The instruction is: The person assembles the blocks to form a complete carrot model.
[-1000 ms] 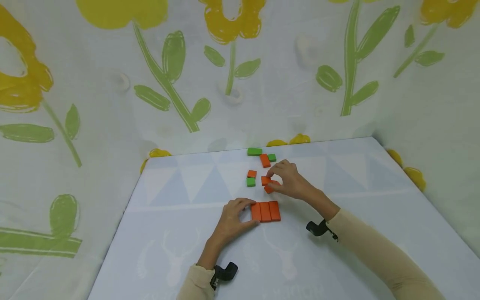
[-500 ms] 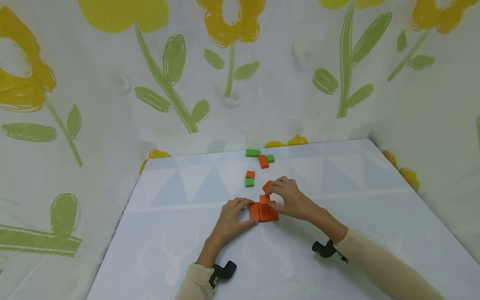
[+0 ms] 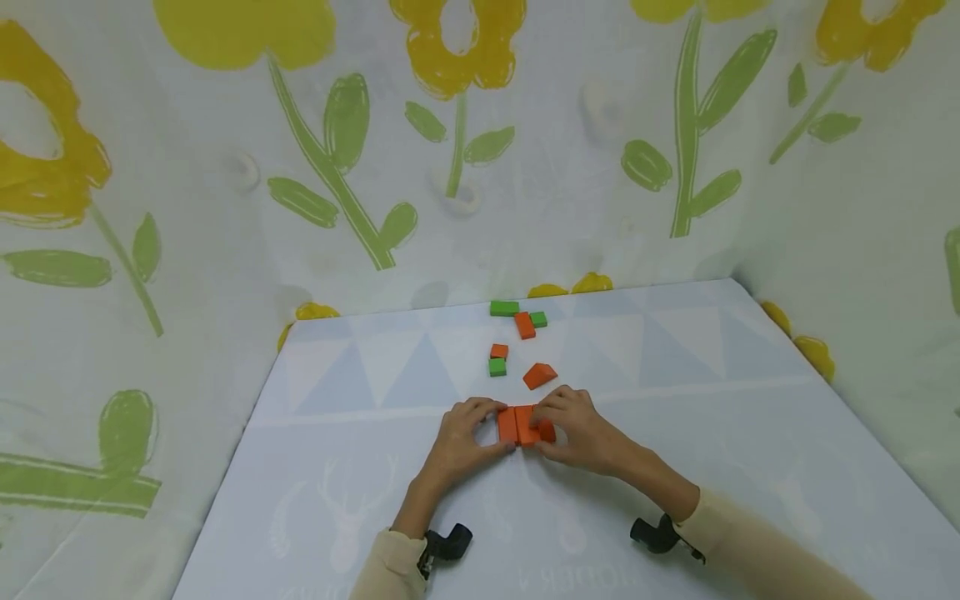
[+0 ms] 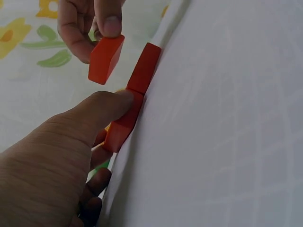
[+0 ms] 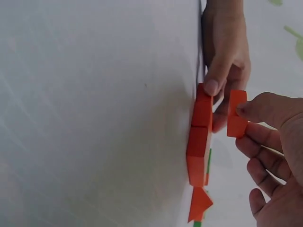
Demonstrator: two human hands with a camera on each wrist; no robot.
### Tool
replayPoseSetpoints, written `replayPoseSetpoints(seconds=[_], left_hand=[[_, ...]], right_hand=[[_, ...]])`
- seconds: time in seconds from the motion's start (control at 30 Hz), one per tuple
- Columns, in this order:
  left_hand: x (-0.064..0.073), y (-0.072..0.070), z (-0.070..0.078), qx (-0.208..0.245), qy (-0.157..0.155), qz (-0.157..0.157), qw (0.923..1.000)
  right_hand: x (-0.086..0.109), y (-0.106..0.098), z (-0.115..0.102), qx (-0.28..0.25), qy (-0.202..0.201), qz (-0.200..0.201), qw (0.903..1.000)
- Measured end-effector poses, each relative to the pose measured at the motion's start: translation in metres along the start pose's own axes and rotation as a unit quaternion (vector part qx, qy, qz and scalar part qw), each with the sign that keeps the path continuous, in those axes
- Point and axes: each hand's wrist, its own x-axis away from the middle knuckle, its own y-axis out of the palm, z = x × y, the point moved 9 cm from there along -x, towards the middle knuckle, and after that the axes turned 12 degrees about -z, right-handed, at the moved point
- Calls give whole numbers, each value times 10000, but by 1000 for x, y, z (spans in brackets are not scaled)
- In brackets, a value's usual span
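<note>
Three flat orange blocks lie side by side as a row (image 3: 507, 427) on the table. My left hand (image 3: 463, 437) pinches the row's left block, thumb on its near end and fingers at the far end. My right hand (image 3: 581, 429) holds another orange block (image 5: 234, 118) between thumb and fingers, raised a little above the row. In the left wrist view this held block (image 4: 105, 61) hangs tilted, a gap apart from the row (image 4: 144, 68). From the head it overlaps the row's middle and partly hides it with the right fingers.
Behind the row lies an orange triangular block (image 3: 539, 376). Farther back are a small orange block (image 3: 499, 351), a green cube (image 3: 497, 367), a long green block (image 3: 504, 308), an orange block (image 3: 525, 325) and a small green block (image 3: 538, 319). A flowered cloth (image 3: 555, 183) hangs behind the table.
My right hand has lifted an orange block from beside the triangular one and carried it toward me, over the row. The triangular block stays behind. My left hand holds its place.
</note>
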Motion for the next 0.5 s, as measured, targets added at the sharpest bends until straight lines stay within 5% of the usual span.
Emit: replayPoseSetpoints(seconds=[0.5], left_hand=[[0,0,2,-139,-16,-66,9999]], right_hand=[[5,10,-14,273,-529,309,9977]])
